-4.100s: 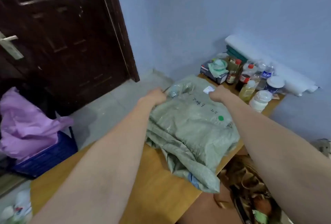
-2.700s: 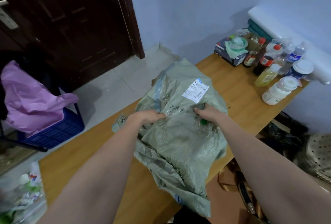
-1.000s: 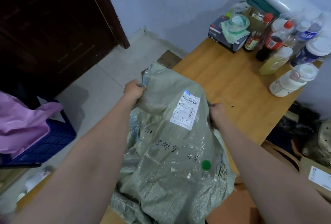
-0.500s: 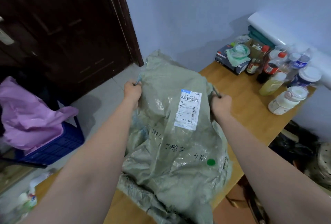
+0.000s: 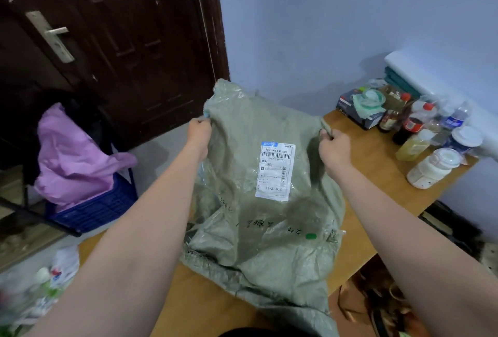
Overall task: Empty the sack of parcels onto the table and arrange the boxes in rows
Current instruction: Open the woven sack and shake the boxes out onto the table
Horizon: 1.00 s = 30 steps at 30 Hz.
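You're early in the job: your left hand (image 5: 199,131) and right hand (image 5: 332,145) each clench an upper edge of the green woven sack (image 5: 264,223), lifted above the wooden table (image 5: 377,175); no boxes are out, so emptying and rowing both remain

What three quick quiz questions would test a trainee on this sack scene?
1. True or false: both hands grip the sack.
2. Which number can be read at the foot of the white label? A) 11-2-102 B) 7-4-300 C) 25-1-9
3. What colour is the round sticker on the sack?

Key: 1 true: the left hand and right hand each hold an edge. 2 A. 3 green.
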Motion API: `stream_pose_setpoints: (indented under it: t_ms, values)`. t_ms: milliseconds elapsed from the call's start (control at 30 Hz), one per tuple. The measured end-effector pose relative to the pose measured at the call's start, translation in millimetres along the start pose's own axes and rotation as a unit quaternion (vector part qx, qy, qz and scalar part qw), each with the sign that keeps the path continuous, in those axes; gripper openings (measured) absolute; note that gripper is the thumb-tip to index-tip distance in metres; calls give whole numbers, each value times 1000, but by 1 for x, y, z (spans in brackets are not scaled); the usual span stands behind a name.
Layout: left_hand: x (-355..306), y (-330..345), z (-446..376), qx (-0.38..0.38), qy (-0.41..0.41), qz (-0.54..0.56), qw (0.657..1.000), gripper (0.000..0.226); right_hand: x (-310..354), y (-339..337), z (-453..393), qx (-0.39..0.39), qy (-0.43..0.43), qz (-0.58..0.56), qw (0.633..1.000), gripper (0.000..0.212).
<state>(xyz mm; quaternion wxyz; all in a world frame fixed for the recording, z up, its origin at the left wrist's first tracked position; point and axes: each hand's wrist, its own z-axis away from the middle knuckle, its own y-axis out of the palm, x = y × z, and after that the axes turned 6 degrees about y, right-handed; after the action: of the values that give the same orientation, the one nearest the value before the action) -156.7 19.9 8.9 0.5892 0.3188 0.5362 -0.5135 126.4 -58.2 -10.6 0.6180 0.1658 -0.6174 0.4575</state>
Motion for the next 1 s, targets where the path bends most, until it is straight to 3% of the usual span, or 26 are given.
stream_pose_setpoints:
  t_ms: [100,233,400,667,1000]
  values:
    - [-3,-6,11,14,-9,23,1000,26,13,7,6,25,-10,-5,1000,25]
    - [-8,-7,22,39,-39,88,995,27,22,15,9,29,-26,20,999,33]
    - [-11,-20,25,99,-44,93,990,31,26,10,7,15,-27,34,999,34]
    - [-29,-19,32,38,1,150,988,24,51,11,14,-48,-75,36,995,39]
    - [-44,-34,42,1,23,233,972,12,69,8,20,-58,-107,-5,993,40]
